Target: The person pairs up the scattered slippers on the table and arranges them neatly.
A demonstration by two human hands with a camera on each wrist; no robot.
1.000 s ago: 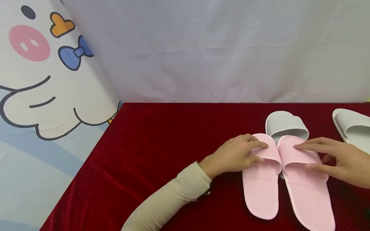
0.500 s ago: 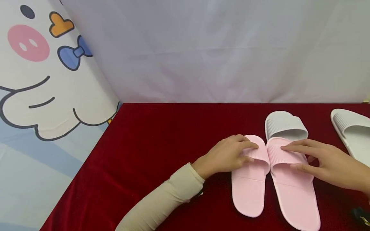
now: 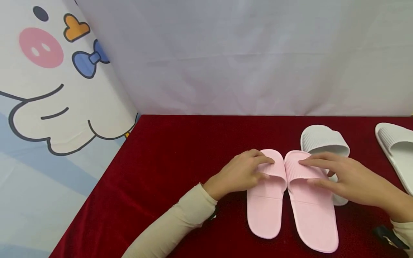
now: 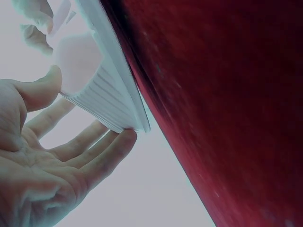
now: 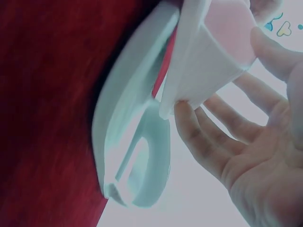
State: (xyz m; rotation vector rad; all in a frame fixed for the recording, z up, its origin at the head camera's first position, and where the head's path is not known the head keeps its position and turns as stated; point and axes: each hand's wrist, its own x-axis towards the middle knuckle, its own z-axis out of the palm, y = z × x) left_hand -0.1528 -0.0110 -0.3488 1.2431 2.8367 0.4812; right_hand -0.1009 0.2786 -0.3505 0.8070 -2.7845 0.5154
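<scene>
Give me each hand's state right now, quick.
Left hand: closed, holding the left pink slipper.
Right hand: closed, holding the right pink slipper.

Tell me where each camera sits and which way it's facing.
Head: worn on the head, facing forward and down at the left pink ribbed-strap slipper and right pink ribbed-strap slipper on dark red velvety cloth; left hand, right hand and cream fabric sleeves show.
Left wrist: worn there, facing the left slipper; left palm side shows, plus some of the right hand.
Right wrist: worn there, facing the right slipper and a smooth white slide slipper; right palm side shows, plus some of the left hand.
Head and right wrist share the right slipper.
</scene>
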